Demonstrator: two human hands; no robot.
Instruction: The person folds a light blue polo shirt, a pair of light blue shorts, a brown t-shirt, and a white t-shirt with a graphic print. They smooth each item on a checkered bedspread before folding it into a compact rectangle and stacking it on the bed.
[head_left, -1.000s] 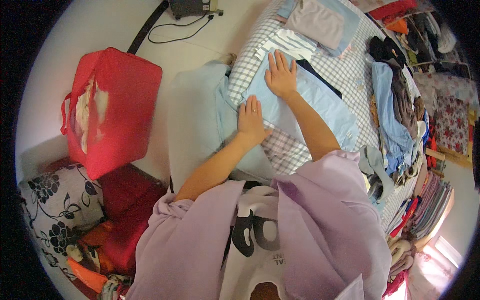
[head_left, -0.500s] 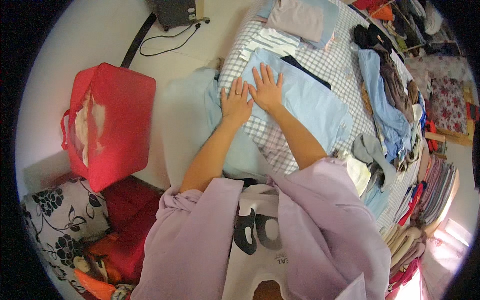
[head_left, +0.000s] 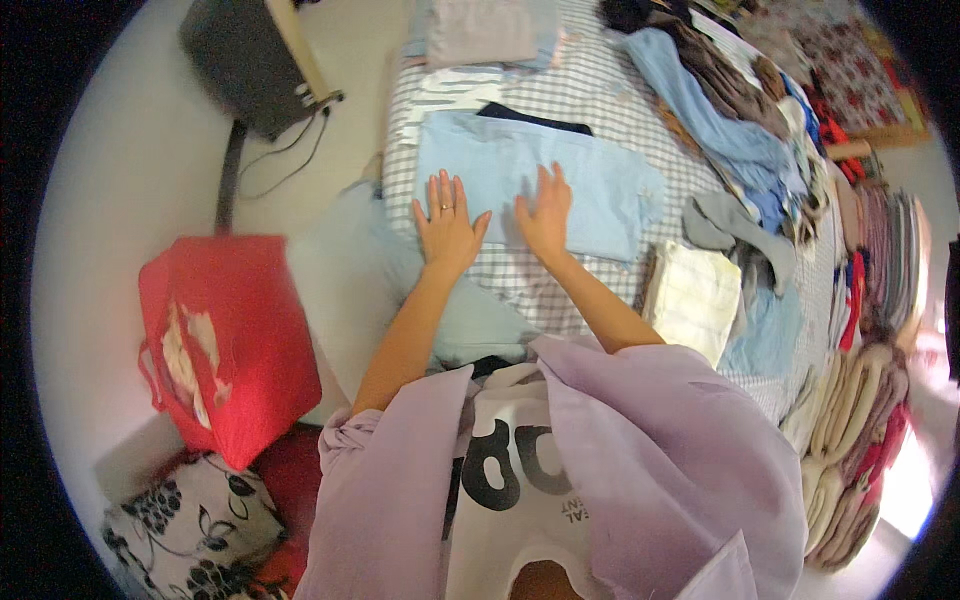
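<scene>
both hands slid apart; left grip, right grip flat on blue cloth.

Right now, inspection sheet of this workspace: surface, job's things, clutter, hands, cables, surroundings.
Surface: bed with a checked sheet, mostly covered.
Job's things: light blue cloth, spread flat on the sheet.
Clutter: folded stack at the far end; heaped clothes on the right; cream towel; folded piles along the right edge.
Hands: left hand and right hand flat on the cloth, fingers spread, holding nothing.
Cables: thin cord on the floor by a dark box.
Surroundings: red bag and floral cushion on the floor, left.
</scene>
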